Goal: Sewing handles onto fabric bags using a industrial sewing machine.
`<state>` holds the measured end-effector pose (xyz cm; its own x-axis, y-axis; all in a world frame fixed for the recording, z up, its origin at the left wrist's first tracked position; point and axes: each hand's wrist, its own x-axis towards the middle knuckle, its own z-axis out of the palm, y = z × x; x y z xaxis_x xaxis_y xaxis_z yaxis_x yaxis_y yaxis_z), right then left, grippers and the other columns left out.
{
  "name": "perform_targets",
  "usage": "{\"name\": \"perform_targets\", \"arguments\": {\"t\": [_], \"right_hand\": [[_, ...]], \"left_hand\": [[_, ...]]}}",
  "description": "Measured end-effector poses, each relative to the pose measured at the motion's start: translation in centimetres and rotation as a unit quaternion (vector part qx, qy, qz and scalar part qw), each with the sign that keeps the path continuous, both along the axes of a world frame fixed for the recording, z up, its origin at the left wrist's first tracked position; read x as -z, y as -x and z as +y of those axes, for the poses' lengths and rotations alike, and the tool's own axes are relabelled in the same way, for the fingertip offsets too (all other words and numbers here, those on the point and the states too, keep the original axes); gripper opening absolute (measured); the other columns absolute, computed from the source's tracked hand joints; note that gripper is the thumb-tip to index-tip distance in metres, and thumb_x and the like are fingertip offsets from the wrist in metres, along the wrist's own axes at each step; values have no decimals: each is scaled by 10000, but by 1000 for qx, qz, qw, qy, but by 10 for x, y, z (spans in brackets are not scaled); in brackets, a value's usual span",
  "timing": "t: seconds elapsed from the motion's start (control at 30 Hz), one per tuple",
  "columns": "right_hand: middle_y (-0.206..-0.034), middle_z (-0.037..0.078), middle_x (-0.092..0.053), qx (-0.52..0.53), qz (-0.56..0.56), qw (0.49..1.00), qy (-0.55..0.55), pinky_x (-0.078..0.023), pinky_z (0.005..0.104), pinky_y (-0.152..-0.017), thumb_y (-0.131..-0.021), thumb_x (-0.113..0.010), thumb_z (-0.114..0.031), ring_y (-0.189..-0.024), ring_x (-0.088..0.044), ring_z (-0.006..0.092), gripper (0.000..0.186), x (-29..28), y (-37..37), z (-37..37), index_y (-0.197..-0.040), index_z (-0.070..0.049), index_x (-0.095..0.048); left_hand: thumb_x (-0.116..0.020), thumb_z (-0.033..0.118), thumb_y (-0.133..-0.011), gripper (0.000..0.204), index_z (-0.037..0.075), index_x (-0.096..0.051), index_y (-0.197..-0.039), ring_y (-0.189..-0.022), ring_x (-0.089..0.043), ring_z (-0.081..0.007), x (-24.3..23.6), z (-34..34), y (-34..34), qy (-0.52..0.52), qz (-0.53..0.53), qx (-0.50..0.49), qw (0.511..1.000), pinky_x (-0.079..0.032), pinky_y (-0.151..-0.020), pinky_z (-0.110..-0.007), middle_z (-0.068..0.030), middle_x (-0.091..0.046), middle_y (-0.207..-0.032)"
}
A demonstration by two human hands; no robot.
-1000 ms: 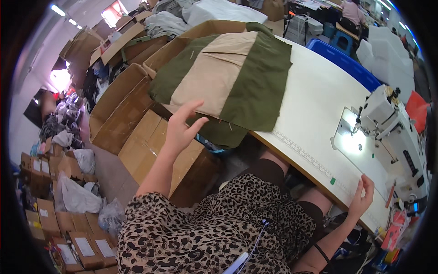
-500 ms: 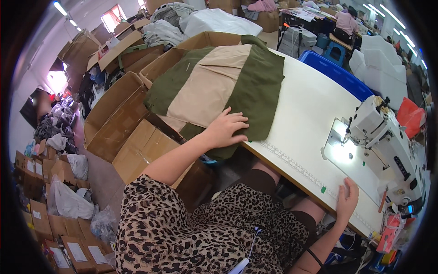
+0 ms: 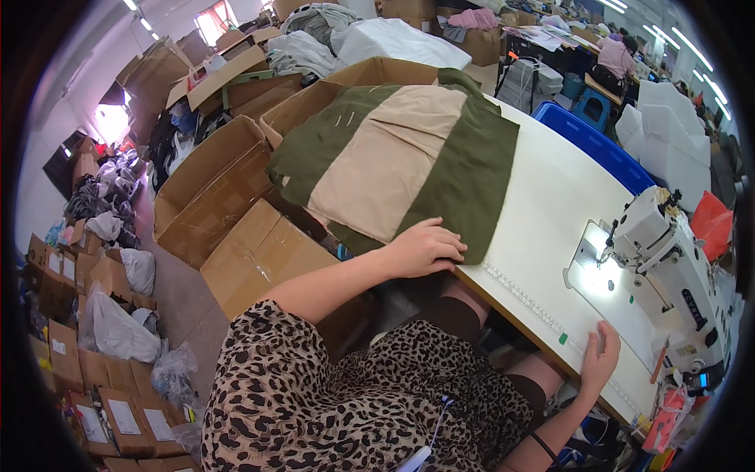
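A piece of dark green cloth with a wide beige panel (image 3: 383, 161) lies over the left end of the white sewing table (image 3: 543, 204), partly over a cardboard box. My left hand (image 3: 429, 249) rests on the cloth's near corner, at the table edge, fingers bent and slightly apart; the thumb is partly hidden. On the table's front edge, near the ruler strip (image 3: 523, 295), my right hand (image 3: 599, 360) lies with its fingers apart and nothing in it. The white sewing machine (image 3: 668, 252) stands at the right, its lamp lighting the needle plate (image 3: 595, 263).
Open cardboard boxes (image 3: 208, 189) crowd the table's left side. A blue plastic bin (image 3: 594, 145) stands behind the table. Bagged goods (image 3: 118, 334) and more cartons line the floor at far left. A person (image 3: 616, 59) sits in the far background.
My left hand has slid toward the cloth's near corner, and its fingers have drawn closer together. Less green cloth shows hanging below that hand. My right hand keeps its place. The whole view has shifted slightly.
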<state>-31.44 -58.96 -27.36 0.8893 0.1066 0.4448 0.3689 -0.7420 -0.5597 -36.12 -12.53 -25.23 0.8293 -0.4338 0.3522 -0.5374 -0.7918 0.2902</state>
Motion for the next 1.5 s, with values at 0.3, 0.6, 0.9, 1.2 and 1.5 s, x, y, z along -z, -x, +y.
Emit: {"name": "perform_targets", "arguments": {"t": [0.3,0.6,0.9,1.2,1.5], "right_hand": [[-1197,161,-614,7,26,999,-20,-411,369,-1020,-870,-601,-40,-1145,-566,292,265,9,-5,-7,-1128,11,-620],[-1304,164,-563,-145,37,986,-78,-333,415,-1086,-843,-607,-88,-1250,-493,325,319,-19,18,30,-1152,-7,-617],[-1344,72,-544,-166,6,973,159,-253,541,-1118,-728,-764,-277,-1301,-451,313,494,-32,35,84,-1184,-137,-633],[-1375,71,-525,-103,37,986,122,-204,537,-1136,-826,-692,-343,-1336,-411,307,410,-20,26,75,-1186,-150,-649],[-1372,46,-533,-88,0,989,118,-225,556,-1130,-844,-660,-417,-1337,-421,289,434,-12,28,75,-1205,-177,-640]], "left_hand": [[-641,158,-852,287,77,-654,-1128,-1058,-635,-255,7,-50,-15,216,106,86,967,-235,-1140,-573,-93,-687,-1094],[-682,210,-847,217,50,-624,-982,-1127,-593,-264,-20,-114,16,150,240,292,914,-190,-1130,-630,-93,-671,-1123],[-654,508,-833,659,147,-502,-1363,-1408,-288,-363,-29,-90,-49,-70,29,40,996,-208,-1114,-606,-124,-397,-1487],[-438,694,-874,805,217,-297,-1507,-1455,-152,-385,-15,-81,-19,-174,144,-159,961,-120,-1049,-757,-81,-186,-1594],[-639,487,-859,715,112,-413,-1425,-1375,-347,-326,-48,-98,-36,-102,75,-96,987,-208,-1117,-606,-153,-404,-1456]]}}
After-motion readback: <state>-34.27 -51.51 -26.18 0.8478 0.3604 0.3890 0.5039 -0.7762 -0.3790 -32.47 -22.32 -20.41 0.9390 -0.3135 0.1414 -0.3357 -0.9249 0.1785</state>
